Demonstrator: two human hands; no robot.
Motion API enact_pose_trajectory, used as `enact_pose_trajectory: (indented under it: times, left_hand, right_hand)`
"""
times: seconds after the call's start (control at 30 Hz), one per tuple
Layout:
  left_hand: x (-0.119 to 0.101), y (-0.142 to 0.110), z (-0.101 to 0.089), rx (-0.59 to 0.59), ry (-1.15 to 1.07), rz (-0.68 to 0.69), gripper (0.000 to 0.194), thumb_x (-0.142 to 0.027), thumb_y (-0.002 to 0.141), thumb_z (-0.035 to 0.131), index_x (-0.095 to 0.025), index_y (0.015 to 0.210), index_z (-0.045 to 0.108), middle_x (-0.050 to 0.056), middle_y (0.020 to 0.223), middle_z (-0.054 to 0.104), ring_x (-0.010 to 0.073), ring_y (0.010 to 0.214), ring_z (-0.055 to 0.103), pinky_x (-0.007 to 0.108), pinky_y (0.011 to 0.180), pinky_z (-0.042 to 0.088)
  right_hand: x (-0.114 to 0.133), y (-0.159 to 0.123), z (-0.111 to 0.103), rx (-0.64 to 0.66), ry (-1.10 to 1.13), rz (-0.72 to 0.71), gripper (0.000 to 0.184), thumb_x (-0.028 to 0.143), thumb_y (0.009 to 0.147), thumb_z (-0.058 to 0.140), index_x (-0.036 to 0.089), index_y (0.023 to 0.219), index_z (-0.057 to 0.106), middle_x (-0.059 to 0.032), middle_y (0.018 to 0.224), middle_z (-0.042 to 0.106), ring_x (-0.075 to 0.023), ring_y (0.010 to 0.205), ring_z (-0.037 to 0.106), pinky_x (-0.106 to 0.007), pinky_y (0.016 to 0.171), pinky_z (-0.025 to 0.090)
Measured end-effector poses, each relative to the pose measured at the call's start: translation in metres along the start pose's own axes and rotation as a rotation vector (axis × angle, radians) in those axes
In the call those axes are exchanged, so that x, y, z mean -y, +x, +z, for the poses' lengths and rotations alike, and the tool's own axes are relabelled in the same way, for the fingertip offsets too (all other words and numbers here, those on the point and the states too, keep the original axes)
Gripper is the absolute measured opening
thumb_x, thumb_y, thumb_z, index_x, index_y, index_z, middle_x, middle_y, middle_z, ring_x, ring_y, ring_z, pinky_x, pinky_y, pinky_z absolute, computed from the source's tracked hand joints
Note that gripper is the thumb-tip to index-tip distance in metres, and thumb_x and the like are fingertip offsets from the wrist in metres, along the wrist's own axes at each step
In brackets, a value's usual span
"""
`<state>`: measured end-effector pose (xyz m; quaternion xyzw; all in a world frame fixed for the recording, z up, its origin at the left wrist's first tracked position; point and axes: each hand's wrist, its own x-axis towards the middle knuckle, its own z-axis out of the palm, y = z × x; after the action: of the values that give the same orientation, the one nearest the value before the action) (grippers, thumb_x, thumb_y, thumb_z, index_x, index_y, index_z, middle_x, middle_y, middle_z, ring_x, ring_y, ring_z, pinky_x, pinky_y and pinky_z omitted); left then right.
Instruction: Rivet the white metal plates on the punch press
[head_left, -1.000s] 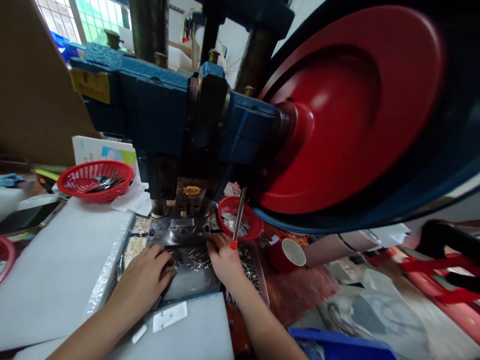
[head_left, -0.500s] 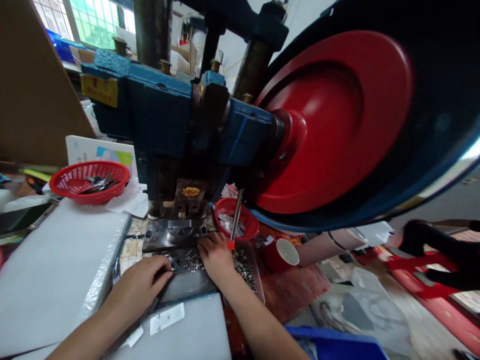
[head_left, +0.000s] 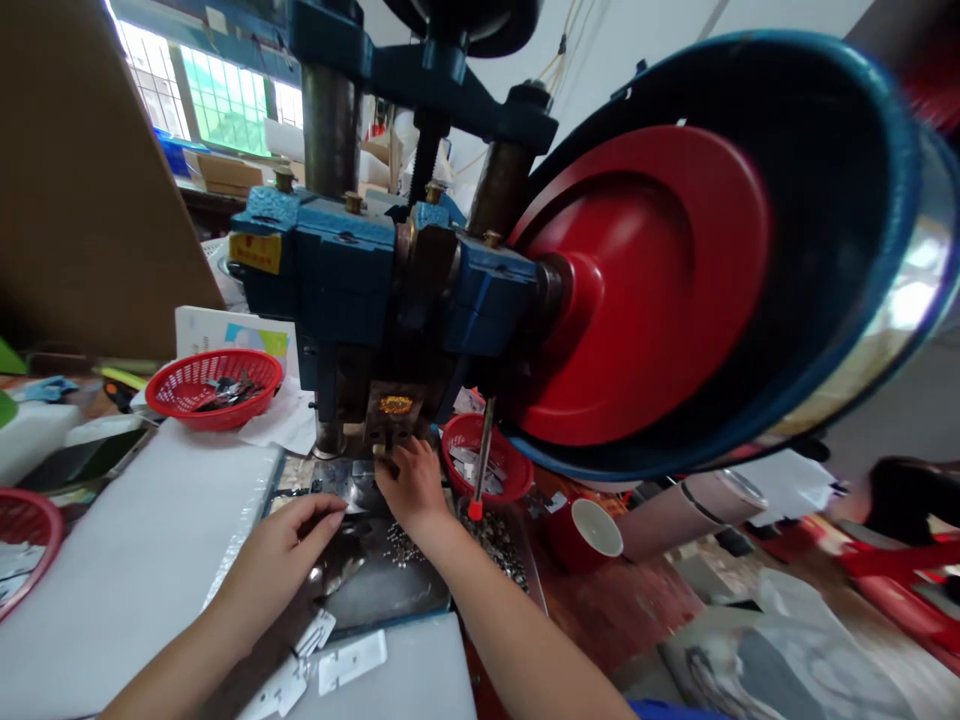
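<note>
At the near edge of the press's metal die block [head_left: 361,490], my left hand [head_left: 296,545] pinches a thin, shiny metal piece [head_left: 355,508] between thumb and fingertips. My right hand [head_left: 414,488] reaches over the right part of the block, close under the press head [head_left: 391,412]. Its fingers are curled, and whatever lies at their tips is hidden. Small metal bits [head_left: 403,546] are scattered on the dark plate below my right wrist. Flat white-looking plates [head_left: 352,660] lie on the foam in front, near my left forearm.
A large red flywheel [head_left: 652,300] rises at the right of the blue press. Red baskets with metal parts stand left [head_left: 214,390] and right [head_left: 517,470] of it. A red-tipped lever [head_left: 484,460] hangs near my right wrist. A red cup [head_left: 585,530] stands further right.
My right hand has moved from the small metal bits up to the die under the press head. My left hand has moved its piece slightly closer to the die. The view has shifted.
</note>
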<state>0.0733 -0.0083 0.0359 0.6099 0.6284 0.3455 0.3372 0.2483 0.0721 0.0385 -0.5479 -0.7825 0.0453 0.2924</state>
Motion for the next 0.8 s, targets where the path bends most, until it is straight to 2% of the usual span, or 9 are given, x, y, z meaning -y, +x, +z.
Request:
enact_pose_trajectory:
  times: [0.13, 0.27, 0.43, 0.57, 0.7, 0.8]
  left_hand:
    - [-0.004, 0.012, -0.009, -0.024, -0.027, -0.024, 0.034, -0.051, 0.081, 0.051, -0.026, 0.097, 0.068, 0.001, 0.096, 0.072, 0.0212, 0.084, 0.066, 0.031, 0.073, 0.051]
    - [-0.012, 0.031, -0.009, -0.089, -0.007, 0.041, 0.032, -0.047, 0.078, 0.053, -0.025, 0.094, 0.070, 0.001, 0.096, 0.072, 0.0222, 0.090, 0.065, 0.032, 0.079, 0.050]
    - [-0.019, 0.051, 0.001, -0.108, -0.010, 0.011, 0.032, -0.045, 0.078, 0.052, -0.023, 0.091, 0.070, 0.002, 0.094, 0.073, 0.0231, 0.087, 0.066, 0.032, 0.078, 0.049]
    - [-0.015, 0.058, 0.007, -0.140, -0.004, -0.012, 0.034, -0.045, 0.077, 0.051, -0.022, 0.095, 0.069, 0.003, 0.097, 0.073, 0.0232, 0.089, 0.066, 0.032, 0.080, 0.048]
    - [-0.013, 0.059, 0.008, -0.121, -0.005, -0.017, 0.038, -0.048, 0.078, 0.050, -0.022, 0.099, 0.068, 0.003, 0.101, 0.073, 0.0228, 0.094, 0.066, 0.031, 0.083, 0.048]
    - [-0.016, 0.059, 0.011, -0.119, 0.014, -0.007, 0.038, -0.046, 0.079, 0.049, -0.022, 0.101, 0.068, 0.004, 0.103, 0.073, 0.0230, 0.096, 0.065, 0.031, 0.084, 0.047]
  right_hand:
    - [-0.003, -0.013, -0.007, 0.009, -0.040, -0.174, 0.013, 0.029, 0.086, 0.058, 0.028, 0.088, 0.071, -0.0015, 0.089, 0.065, -0.0202, 0.089, 0.053, -0.034, 0.081, 0.038]
    - [-0.005, -0.020, -0.016, 0.008, -0.049, -0.280, 0.019, 0.037, 0.088, 0.055, 0.028, 0.098, 0.069, -0.0023, 0.099, 0.064, -0.0215, 0.097, 0.051, -0.039, 0.093, 0.034]
    - [-0.003, -0.016, -0.017, 0.028, 0.045, -0.213, 0.017, 0.032, 0.089, 0.056, 0.027, 0.094, 0.071, -0.0016, 0.103, 0.066, -0.0191, 0.101, 0.053, -0.036, 0.096, 0.037]
    - [-0.004, -0.018, -0.016, 0.030, 0.043, -0.272, 0.020, 0.037, 0.088, 0.057, 0.029, 0.101, 0.069, -0.0013, 0.109, 0.066, -0.0231, 0.112, 0.050, -0.047, 0.107, 0.026]
    - [-0.012, -0.016, -0.009, 0.046, 0.308, -0.161, 0.026, 0.036, 0.093, 0.048, 0.027, 0.097, 0.072, -0.0029, 0.109, 0.067, -0.0202, 0.109, 0.055, -0.039, 0.100, 0.039]
    - [-0.019, -0.013, -0.004, -0.011, 0.532, -0.063, 0.038, 0.037, 0.097, 0.037, 0.024, 0.101, 0.072, -0.0052, 0.108, 0.068, -0.0187, 0.106, 0.058, -0.034, 0.094, 0.044]
